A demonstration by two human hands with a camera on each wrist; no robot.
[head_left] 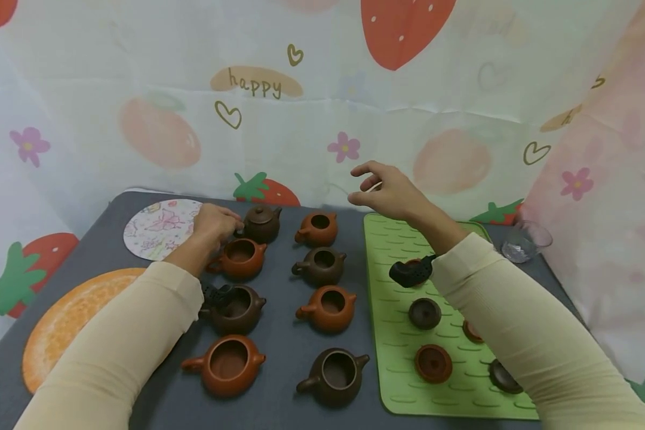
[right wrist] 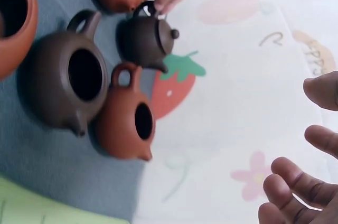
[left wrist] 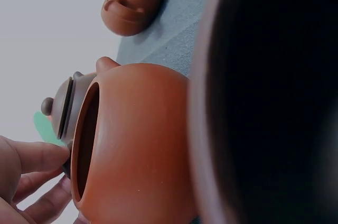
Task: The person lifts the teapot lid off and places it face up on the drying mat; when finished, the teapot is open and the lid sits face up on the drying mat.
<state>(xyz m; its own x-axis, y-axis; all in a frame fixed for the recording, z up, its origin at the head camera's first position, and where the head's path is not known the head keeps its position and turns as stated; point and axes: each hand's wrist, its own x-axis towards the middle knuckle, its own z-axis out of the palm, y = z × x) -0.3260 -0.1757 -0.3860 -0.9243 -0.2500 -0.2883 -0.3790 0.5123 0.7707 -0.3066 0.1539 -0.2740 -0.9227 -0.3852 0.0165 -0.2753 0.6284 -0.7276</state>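
Note:
A dark brown teapot with its lid on stands at the back of the left row. My left hand pinches its handle between thumb and fingers, as the right wrist view also shows. Just in front of that hand is an orange-brown teapot without a lid. My right hand hovers in the air above the far edge of the green mat, its fingers loosely bent and holding nothing. Nearest to it on the table is a small orange-brown teapot, uncovered, at the back of the second row.
Several more lidless teapots, brown and orange-brown, stand in two rows. Loose lids, such as a dark one and a reddish one, lie on the mat. A clear glass is at right, round placemats at left.

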